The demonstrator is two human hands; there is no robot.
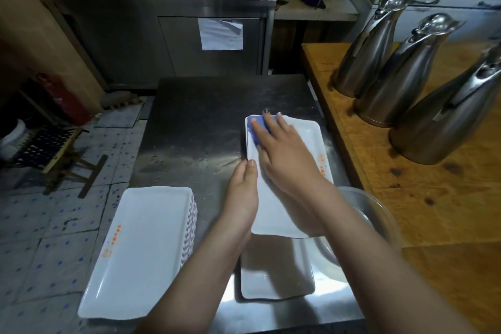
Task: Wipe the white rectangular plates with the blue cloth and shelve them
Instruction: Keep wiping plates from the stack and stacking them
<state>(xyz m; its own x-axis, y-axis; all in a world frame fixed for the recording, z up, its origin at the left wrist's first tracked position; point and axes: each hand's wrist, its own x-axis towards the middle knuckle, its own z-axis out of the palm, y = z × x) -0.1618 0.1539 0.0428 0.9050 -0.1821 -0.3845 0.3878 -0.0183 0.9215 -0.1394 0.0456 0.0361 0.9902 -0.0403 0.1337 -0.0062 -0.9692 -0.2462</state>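
Pressing blue cloth [257,119] into plate [301,141] corner, left hand [242,190] holding edge

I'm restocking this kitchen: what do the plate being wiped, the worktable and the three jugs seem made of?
Plate: glossy white, thin-rimmed, likely melamine or glazed ceramic; cannot tell which. Worktable: brushed stainless steel, grey with dull streaky reflections. Jugs: polished stainless steel, mirror-like highlights.

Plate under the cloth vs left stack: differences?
The wiped plate is single; the left stack holds many. The wiped plate is gripped by the left hand, with the right hand pressing the blue cloth on it; the left stack lies untouched. Both white, rectangular, orange-logoed.
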